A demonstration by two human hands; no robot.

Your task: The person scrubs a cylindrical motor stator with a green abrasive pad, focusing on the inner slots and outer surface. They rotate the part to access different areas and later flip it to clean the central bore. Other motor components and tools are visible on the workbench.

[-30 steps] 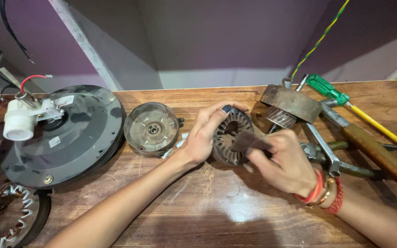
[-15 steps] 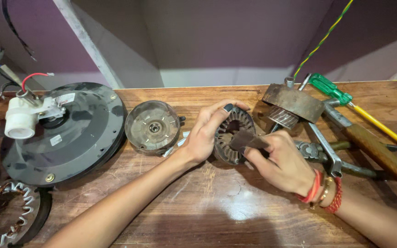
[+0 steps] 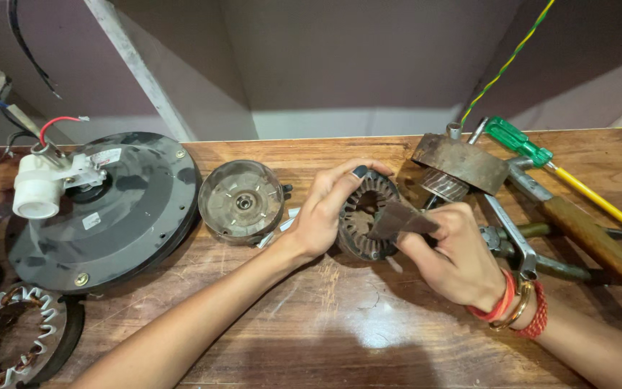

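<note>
Left hand (image 3: 325, 216) curled around slotted metal ring (image 3: 366, 216), held on edge at centre of wooden desk (image 3: 340, 338); right hand (image 3: 455, 259) at 3 o'clock of ring, pinching dark flat strip (image 3: 397, 220) against ring's face; round metal cap (image 3: 242, 202) at 9 o'clock; black disc (image 3: 120, 216) beyond; pliers (image 3: 516, 245) at 3 o'clock.

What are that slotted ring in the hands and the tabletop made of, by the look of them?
Slotted ring: apparently metal, dull dark grey-brown, with rust-like patches and crisp toothed slots. Tabletop: wood, with visible grain, scratches and a glossy patch suggesting varnish.
</note>
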